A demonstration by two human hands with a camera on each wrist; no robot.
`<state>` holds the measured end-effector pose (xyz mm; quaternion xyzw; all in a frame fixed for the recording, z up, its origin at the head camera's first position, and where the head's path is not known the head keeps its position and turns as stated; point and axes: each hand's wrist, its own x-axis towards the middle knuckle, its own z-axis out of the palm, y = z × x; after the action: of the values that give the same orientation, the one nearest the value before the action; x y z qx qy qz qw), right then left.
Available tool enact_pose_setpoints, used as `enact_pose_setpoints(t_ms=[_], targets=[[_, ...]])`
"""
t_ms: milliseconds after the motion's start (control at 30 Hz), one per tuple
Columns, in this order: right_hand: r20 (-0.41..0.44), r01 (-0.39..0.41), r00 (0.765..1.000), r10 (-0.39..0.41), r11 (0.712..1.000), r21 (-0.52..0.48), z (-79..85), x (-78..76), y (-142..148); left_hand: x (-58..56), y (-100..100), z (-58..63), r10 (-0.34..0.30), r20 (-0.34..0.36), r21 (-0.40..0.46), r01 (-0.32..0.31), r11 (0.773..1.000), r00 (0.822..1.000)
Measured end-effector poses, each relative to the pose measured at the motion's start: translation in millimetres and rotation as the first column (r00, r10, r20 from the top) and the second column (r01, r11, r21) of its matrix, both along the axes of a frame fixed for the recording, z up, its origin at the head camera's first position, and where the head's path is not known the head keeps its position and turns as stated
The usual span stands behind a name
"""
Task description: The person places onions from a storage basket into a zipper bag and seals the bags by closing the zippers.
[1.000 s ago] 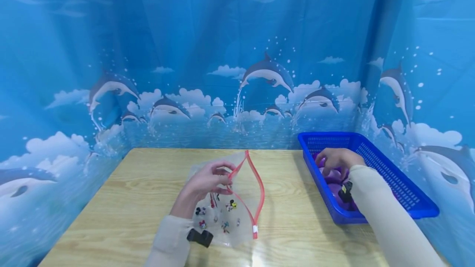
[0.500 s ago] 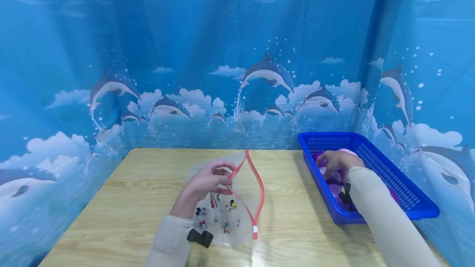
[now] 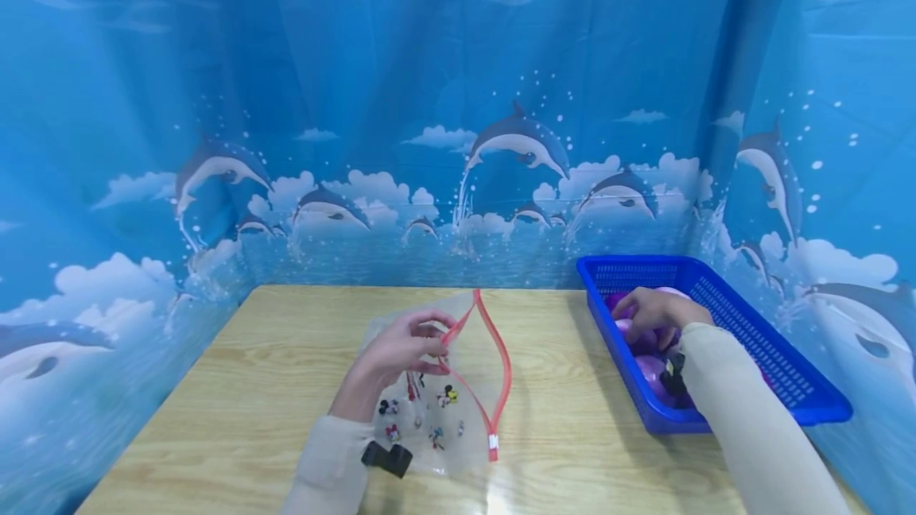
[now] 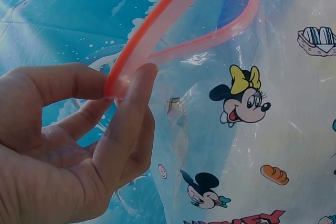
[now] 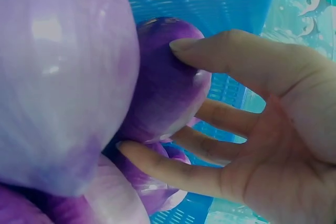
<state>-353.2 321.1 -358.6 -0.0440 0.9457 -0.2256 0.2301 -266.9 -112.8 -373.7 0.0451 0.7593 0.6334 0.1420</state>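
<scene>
My left hand (image 3: 402,346) pinches the red zip edge of a clear zip bag (image 4: 241,150) between thumb and fingers. Small cartoon characters and foods are printed on the bag, and its mouth gapes to the right. Inside the blue basket (image 3: 762,328), my right hand (image 3: 658,312) holds a dark purple onion (image 5: 163,87), thumb on top and fingers curled round its lower side. A larger, paler purple onion (image 5: 63,66) lies right beside it in the right wrist view, with more purple onions below. Part of the basket's contents is hidden under my right hand and sleeve.
Both bag and basket are on a light wooden table (image 3: 286,388), the basket at its right side. A blue curtain (image 3: 401,118) printed with dolphins surrounds the table at the back and sides. The white zip slider (image 3: 492,442) sits at the bag's near end.
My right hand has shifted slightly among the onions, and a pale onion now shows behind it. The left hand and the bag stay in place.
</scene>
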Motion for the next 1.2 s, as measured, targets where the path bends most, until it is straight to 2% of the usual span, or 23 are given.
enact_pose_setpoints(t_ms=[267, 433, 600, 900, 1200], targets=[[-0.033, 0.014, 0.999, -0.015, 1.0, -0.026, -0.4, -0.8, 2, -1.1, -1, 0.7, -0.002, 0.005, 0.008, 0.002, 1.0, 1.0], [-0.039, -0.022, 0.999, 0.019, 0.997, -0.072, -0.4, 0.1, -1, 0.2, -1, 1.9, 0.001, 0.011, 0.004, -0.001, 1.0, 1.0], [-0.054, -0.065, 0.997, 0.062, 0.996, -0.067, 2.0, -0.3, -3, 1.3, -2, 2.2, -0.003, 0.012, 0.01, 0.003, 1.0, 1.0], [-0.052, -0.05, 0.997, 0.048, 0.998, -0.041, 1.3, 0.1, 1, 2.1, -2, 3.4, -0.012, 0.008, 0.014, 0.012, 1.0, 1.0], [-0.071, -0.087, 0.994, 0.082, 0.994, -0.071, 0.4, 2.0, 7, 3.5, -3, 6.7, -0.011, 0.005, 0.01, 0.011, 1.0, 1.0]])
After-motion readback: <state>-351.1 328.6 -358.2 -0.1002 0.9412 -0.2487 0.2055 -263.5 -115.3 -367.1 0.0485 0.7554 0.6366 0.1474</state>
